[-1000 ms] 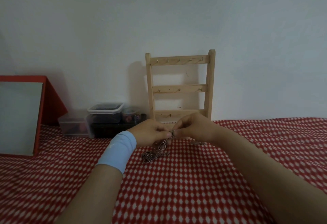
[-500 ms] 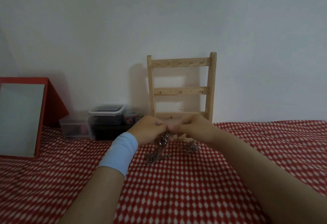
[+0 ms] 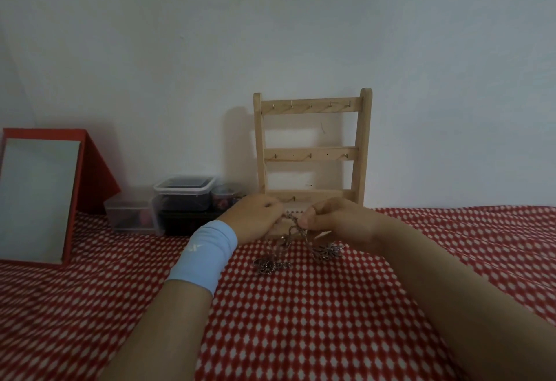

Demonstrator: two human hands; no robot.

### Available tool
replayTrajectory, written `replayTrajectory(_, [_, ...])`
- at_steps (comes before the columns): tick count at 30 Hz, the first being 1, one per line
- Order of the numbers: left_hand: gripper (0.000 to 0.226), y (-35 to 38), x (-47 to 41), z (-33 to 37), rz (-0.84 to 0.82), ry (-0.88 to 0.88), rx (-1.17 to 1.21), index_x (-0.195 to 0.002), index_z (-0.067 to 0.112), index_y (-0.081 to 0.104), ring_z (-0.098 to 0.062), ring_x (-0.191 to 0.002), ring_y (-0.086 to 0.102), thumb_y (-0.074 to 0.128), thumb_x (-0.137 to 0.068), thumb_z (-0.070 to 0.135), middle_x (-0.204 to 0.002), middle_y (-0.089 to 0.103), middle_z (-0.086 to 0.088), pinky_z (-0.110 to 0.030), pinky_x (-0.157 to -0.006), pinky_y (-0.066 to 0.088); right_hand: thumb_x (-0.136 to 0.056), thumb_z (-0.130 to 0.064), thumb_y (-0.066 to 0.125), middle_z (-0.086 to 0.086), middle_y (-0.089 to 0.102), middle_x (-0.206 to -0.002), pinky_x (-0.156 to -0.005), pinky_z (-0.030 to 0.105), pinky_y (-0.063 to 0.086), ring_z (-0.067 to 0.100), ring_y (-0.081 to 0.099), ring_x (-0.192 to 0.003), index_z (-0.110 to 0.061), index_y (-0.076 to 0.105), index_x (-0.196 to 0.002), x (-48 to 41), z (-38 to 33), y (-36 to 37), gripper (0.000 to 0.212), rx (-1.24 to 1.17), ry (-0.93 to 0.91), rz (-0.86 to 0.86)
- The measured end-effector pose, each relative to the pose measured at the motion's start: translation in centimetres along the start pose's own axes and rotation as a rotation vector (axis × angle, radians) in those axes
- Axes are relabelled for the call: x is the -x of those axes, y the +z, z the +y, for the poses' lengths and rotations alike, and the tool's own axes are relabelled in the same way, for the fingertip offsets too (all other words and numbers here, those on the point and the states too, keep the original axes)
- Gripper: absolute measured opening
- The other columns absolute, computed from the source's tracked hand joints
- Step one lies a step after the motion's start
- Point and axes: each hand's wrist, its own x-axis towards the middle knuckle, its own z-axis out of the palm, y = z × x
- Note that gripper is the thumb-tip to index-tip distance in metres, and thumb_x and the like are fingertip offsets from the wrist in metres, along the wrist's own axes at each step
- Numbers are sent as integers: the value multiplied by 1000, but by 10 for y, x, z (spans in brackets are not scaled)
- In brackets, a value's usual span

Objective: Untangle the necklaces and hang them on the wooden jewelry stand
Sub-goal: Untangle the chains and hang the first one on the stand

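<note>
Plain white wall (image 3: 270, 19) behind red-and-white checked tablecloth (image 3: 301, 320), dim light

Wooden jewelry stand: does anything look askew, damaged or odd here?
The wooden jewelry stand stands upright against the wall. Its middle rail shows three hooks and two bare holes where hooks seem missing; the top rail carries five. Nothing hangs on it.

head cam | looks forward, slightly down — wooden jewelry stand (image 3: 310, 152) near, centred
</note>
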Motion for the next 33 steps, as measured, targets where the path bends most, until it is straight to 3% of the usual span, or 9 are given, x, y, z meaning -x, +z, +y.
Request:
replayTrajectory(4, [33, -2, -1, -6, 23, 10, -3, -71, 10, 54, -18, -73, 49, 41, -101, 18, -75, 52, -7, -31, -70, 38, -98, -30, 64, 5, 73, -87, -90, 42, 51, 22, 64, -87, -13, 71, -89, 3, 0, -8, 21, 23, 6, -38])
replayTrajectory(10, [35, -3, -5, -16, -50, -91, 18, -99, 11, 71, -25, -101, 63, 43, -101, 31, -105, 69, -9, -34, -92, 47, -106, -23, 43, 8, 61, -78, -70, 38, 47, 19, 56, -68, -8, 54, -95, 1, -8, 2, 21, -314, 3, 61])
replayTrajectory(15, [16, -7, 3, -14, -100, -14, 211, -82, 29, 72, -6, -78, 63, 67, -89, 43, -77, 70, 14, -26, -81, 49, -107, -36, 45, 4, 56, -67, -74, 41, 49, 19, 55, -60, -8, 55, -101, 4, -10, 1, 30, -223, 40, 45])
replayTrajectory(18, [23, -3, 4, -13, -88, 0, 481, -76, 15, 67, -16, -67, 63, 59, -96, 23, -65, 62, -3, -30, -72, 50, -106, -41, 46, 3, 54, -65, -80, 49, 47, 21, 55, -57, -10, 53, -107, 3, -6, -2, 31, -224, 35, 43])
replayTrajectory(21, [39, 0, 0, -14, -48, -131, 704, -64, 8, 50, -23, -53, 56, 48, -101, 18, -55, 44, -6, -31, -60, 49, -105, -37, 46, 3, 58, -75, -74, 42, 45, 20, 55, -63, -9, 56, -114, 2, -5, -3, 31, -199, 1, -24])
replayTrajectory(24, [45, -3, -8, -22, 40, -173, 179, -58, 8, 49, -22, -58, 54, 52, -99, 27, -58, 54, -8, -36, -74, 47, -105, -29, 47, 5, 64, -87, -79, 41, 46, 23, 59, -77, -6, 60, -98, 3, -4, -3, 28, -188, -10, -82])
replayTrajectory(26, [39, -1, -9, -22, 100, -129, -36, -70, 5, 59, -22, -74, 60, 53, -97, 32, -76, 65, -9, -35, -80, 47, -105, -26, 50, 6, 68, -94, -81, 39, 49, 23, 62, -87, -6, 68, -101, 3, -2, -3, 27, -193, -25, -64])
replayTrajectory(30, [22, 12, -8, -4, 10, -34, 410, -108, 28, 66, -16, -112, 61, 61, -88, 32, -117, 66, 2, -39, -103, 46, -102, -25, 58, 14, 73, -112, -98, 45, 52, 24, 65, -100, -4, 74, -113, -1, 1, -6, 28, -146, -75, 27])
replayTrajectory(33, [29, 21, -8, -6, -120, 21, 493, -116, 25, 64, -18, -96, 69, 68, -89, 16, -102, 73, 0, -39, -95, 53, -105, -25, 51, 16, 72, -103, -93, 42, 52, 25, 65, -94, 1, 71, -113, -2, 1, -7, 34, -151, -57, 44])
